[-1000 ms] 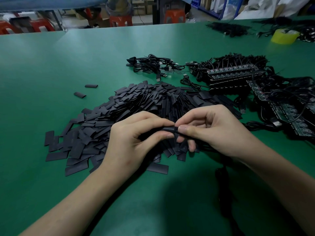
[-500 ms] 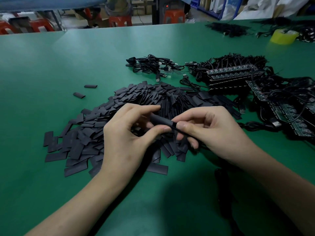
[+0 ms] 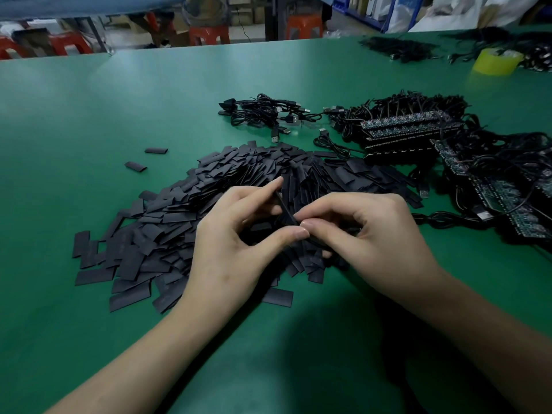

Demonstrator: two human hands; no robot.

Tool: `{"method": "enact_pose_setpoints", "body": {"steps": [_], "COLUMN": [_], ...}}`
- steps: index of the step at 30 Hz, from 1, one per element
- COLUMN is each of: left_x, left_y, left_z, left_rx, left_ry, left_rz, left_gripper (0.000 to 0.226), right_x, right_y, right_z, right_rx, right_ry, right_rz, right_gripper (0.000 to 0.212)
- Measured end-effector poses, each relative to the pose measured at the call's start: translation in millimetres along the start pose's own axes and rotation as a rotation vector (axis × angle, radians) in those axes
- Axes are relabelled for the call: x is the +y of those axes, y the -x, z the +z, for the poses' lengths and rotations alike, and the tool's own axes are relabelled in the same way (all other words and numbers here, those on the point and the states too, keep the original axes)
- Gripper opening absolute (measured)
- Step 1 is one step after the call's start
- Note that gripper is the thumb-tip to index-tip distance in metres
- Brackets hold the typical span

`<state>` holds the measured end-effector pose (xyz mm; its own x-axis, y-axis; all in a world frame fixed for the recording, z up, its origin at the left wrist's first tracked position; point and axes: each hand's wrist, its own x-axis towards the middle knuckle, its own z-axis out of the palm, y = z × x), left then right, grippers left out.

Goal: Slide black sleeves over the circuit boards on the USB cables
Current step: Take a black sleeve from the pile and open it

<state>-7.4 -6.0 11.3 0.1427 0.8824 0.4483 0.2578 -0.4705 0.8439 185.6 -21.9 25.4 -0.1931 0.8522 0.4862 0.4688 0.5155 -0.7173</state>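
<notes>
A bench [image 3: 149,91] topped in green fills most of the view. Soft patches of light are reflected on its far half, and its near part is darkened by shadow. Beyond the far edge, red and orange plastic stools [image 3: 209,34] are set on a grey floor [image 3: 251,32]. Cardboard boxes [image 3: 245,14] are stacked behind them. Blue shelving [image 3: 369,11] and white bags [image 3: 448,13] are seen at the upper right.

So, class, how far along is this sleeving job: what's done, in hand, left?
Done: possibly the loose cable bundle, though sleeves there are too small to tell. In hand: left hand and right hand pinch one black sleeve. Left: seemingly plenty, given the big sleeve pile and stacked circuit boards.
</notes>
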Motion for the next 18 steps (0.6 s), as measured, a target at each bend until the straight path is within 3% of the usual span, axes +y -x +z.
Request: {"method": "enact_pose_setpoints", "body": {"steps": [3, 7, 13, 18], "left_x": [-2.9, -4.1, -2.1, -2.0], "left_y": [-0.4, 0.9, 0.7, -0.2], "left_z": [-1.4, -1.5, -3.1, -3.5], "left_rx": [0.013, 0.015, 0.003, 0.000], "left_ry": [0.052, 0.196, 0.173, 0.148], "left_rz": [0.008, -0.041, -0.014, 0.008], "left_gripper": [0.064, 0.060, 0.055, 0.053], "right_x": [1.9, 0.4, 4.5, 3.1], "right_y": [-1.3, -3.8, -3.5, -2.2], "right_z": [-2.4, -5.7, -9.0, -9.1], "right_rx": [-0.002, 0.010, 0.029, 0.029], "right_ry": [-0.030, 0.147, 0.291, 0.392], "right_rz": [0.039, -0.113, -0.305, -0.355], "right_gripper": [0.013, 0.012, 0.008, 0.008]}}
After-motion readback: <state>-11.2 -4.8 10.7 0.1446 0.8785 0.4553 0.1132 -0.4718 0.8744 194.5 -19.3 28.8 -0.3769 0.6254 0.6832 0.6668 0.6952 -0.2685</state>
